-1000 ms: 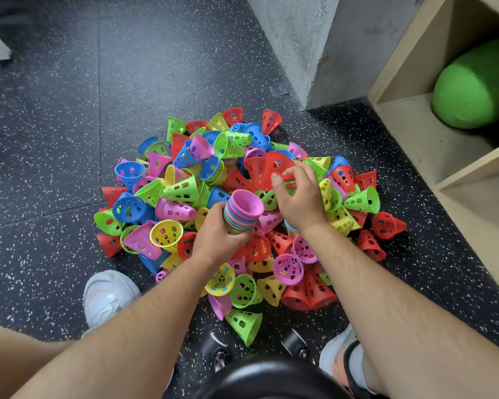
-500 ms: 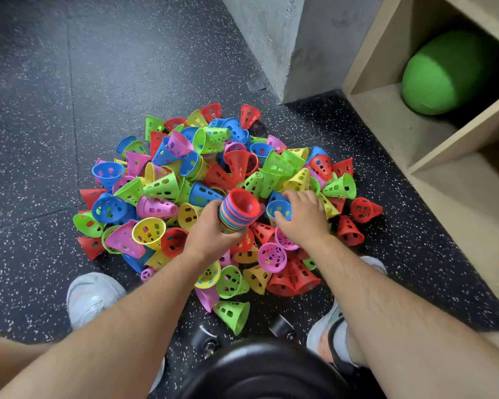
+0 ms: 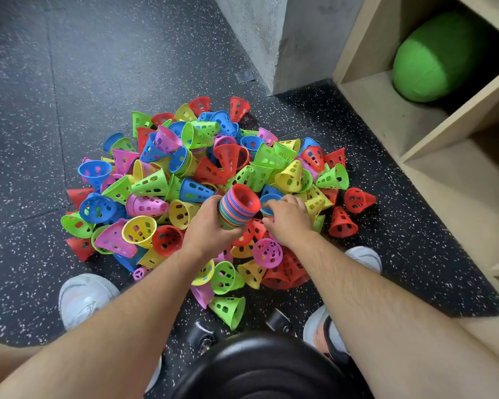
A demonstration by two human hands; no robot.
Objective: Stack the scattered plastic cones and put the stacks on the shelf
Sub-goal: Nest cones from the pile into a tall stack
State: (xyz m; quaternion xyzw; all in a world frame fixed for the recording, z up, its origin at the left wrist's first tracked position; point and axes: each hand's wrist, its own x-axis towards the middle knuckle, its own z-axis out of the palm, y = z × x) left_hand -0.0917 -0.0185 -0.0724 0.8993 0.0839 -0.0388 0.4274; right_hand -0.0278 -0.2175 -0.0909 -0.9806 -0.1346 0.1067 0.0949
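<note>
A heap of perforated plastic cones (image 3: 202, 180) in red, blue, green, yellow and pink lies on the dark speckled floor. My left hand (image 3: 211, 228) grips a stack of nested cones (image 3: 238, 205) with a red one on top, held just above the heap's near middle. Right beside the stack, my right hand (image 3: 288, 220) reaches into the heap and its fingertips close on a blue cone (image 3: 267, 201). The wooden shelf (image 3: 432, 168) stands at the right, its lower compartments open toward the heap.
A green ball (image 3: 441, 56) fills the shelf's upper compartment. A grey concrete pillar (image 3: 283, 38) rises behind the heap. My white shoes (image 3: 84, 298) stand on both sides of the heap's near edge, and a black wheeled stool (image 3: 260, 367) sits below me.
A red cone went onto the stack, which had a pink top before. My right hand left the far red cones and came down to the blue cone next to the stack.
</note>
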